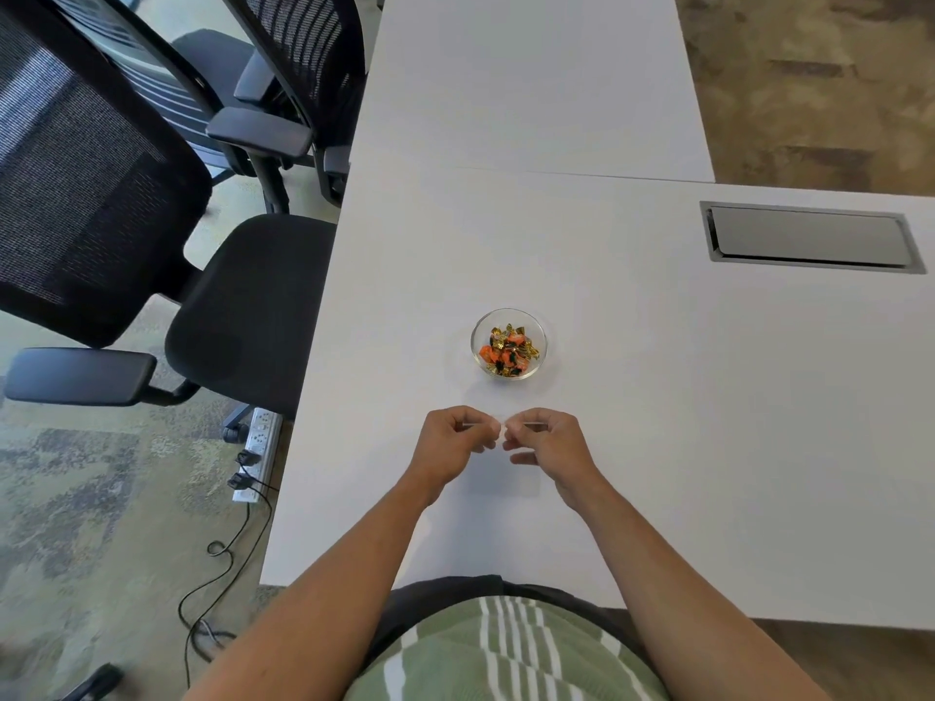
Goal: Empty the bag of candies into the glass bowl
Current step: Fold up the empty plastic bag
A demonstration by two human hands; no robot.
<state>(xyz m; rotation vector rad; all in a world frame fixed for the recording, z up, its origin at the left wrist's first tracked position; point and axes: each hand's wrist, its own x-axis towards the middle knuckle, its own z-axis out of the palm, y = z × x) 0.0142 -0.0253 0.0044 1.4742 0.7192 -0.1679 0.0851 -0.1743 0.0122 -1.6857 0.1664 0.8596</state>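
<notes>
White tabletop (632, 346) has bare room all round; its left edge runs next to black mesh office chairs (152, 220), w/ a grey metal cable hatch (809, 238) far right. Small clear glass bowl (509, 343) of orange & gold wrapped candies (507, 350) sits mid-tabletop, near the hands, just beyond them. Left hand (452, 441) & right hand (549, 445) nearly meet, fingers curled, pinching a thin clear plastic bag (501, 427) that's barely visible between them. Forearms angle inward.

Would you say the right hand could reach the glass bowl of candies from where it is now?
Probably yes: the right hand sits just short of the glass bowl, with only bare table between them, though it pinches a clear bag.
</notes>
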